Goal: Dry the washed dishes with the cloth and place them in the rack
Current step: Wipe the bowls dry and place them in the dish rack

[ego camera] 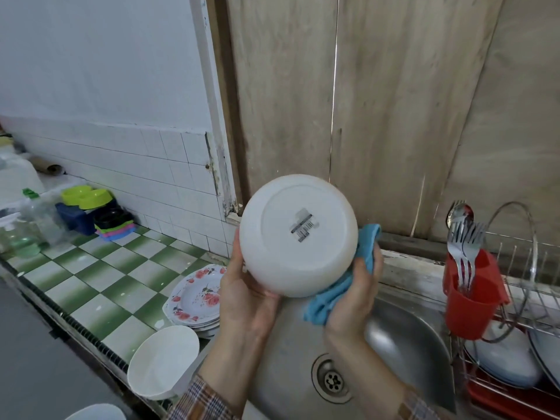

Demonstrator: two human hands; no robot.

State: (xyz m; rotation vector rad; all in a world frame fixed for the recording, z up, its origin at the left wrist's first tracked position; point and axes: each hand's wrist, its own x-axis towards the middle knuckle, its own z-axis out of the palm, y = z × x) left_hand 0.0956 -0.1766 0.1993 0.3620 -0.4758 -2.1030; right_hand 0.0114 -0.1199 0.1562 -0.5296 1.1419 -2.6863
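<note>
so, white bowl (298, 234) held — base facing camera

Pale painted wall (100, 56) up top left, and a band of white wall tiles (121, 159) beneath it meets a green-and-white chequered countertop (100, 274). Behind the steel sink (403, 338) stand weathered wooden boards (394, 101), a thin bright seam showing between two.

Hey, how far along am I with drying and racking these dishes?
Done: pale plates stand in the rack, cutlery in the red holder. In hand: the left hand holds the upturned bowl while the right hand presses the blue cloth against it. Left: a second bowl and the floral plates on the counter.
</note>
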